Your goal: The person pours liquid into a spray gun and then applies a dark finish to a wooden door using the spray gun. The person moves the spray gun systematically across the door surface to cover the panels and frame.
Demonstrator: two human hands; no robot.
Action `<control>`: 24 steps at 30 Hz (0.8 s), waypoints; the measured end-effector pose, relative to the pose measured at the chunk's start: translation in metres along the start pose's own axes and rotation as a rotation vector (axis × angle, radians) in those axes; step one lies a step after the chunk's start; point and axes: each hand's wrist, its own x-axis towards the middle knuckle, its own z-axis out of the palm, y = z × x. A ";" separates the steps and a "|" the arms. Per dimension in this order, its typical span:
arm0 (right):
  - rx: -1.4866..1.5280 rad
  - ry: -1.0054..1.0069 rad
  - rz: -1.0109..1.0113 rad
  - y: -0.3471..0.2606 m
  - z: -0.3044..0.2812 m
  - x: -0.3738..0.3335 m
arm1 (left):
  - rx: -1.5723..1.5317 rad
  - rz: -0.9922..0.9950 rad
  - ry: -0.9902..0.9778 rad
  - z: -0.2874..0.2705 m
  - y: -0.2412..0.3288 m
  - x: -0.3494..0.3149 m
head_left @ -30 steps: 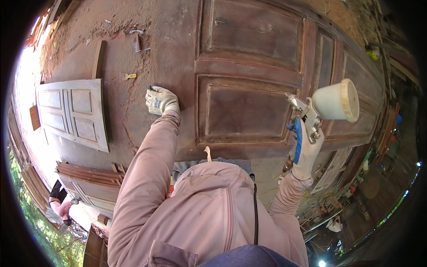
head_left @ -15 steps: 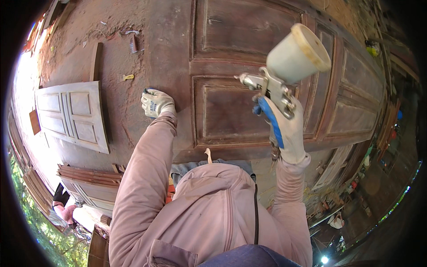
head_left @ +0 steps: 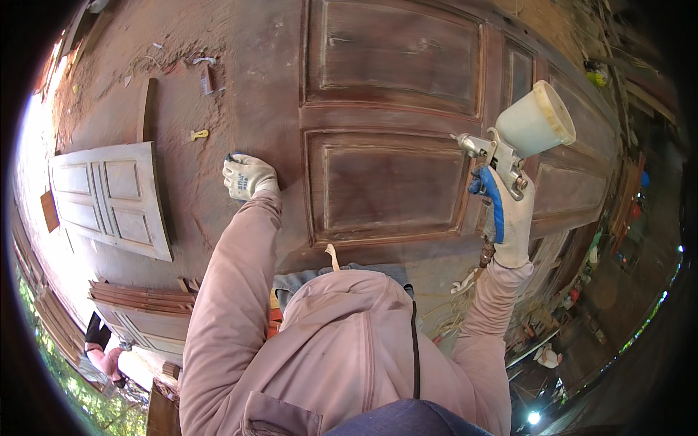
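Note:
A brown panelled wooden door lies in front of me. My right hand, in a white glove with blue coating, is wrapped round the handle of a metal spray gun. A whitish cup is mounted on the gun, tilted to the right. The gun is over the right part of the door, its nozzle pointing left. At the door's left edge my left hand, also gloved, has its fingers curled over that edge; the fingertips are partly hidden.
A grey panelled door lies at the left, near a strip of wood and a yellow-handled scraper. Wooden boards are stacked lower left. Another person is beyond them. Clutter and a pale hose lie at the right.
My right hand has carried the spray gun to the right and slightly nearer to me. My left hand stays on the door's edge, while the whole view has shifted a little.

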 end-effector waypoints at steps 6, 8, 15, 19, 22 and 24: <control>-0.012 0.159 -0.018 0.010 -0.032 -0.001 | -0.013 -0.004 0.043 0.002 0.000 -0.001; 0.010 0.198 -0.034 0.017 -0.046 0.000 | -0.020 0.004 0.032 0.001 0.000 -0.001; -0.119 0.380 -0.169 0.044 -0.062 0.005 | -0.023 -0.029 -0.117 -0.003 0.000 0.000; -0.085 0.369 -0.094 0.036 -0.034 -0.010 | -0.003 0.031 0.027 0.003 -0.002 -0.002; -0.131 0.319 -0.060 0.046 -0.019 -0.021 | -0.025 0.038 0.061 0.004 -0.003 -0.002; -0.029 0.154 -0.003 0.032 -0.006 -0.030 | -0.016 0.037 0.049 0.003 -0.003 -0.002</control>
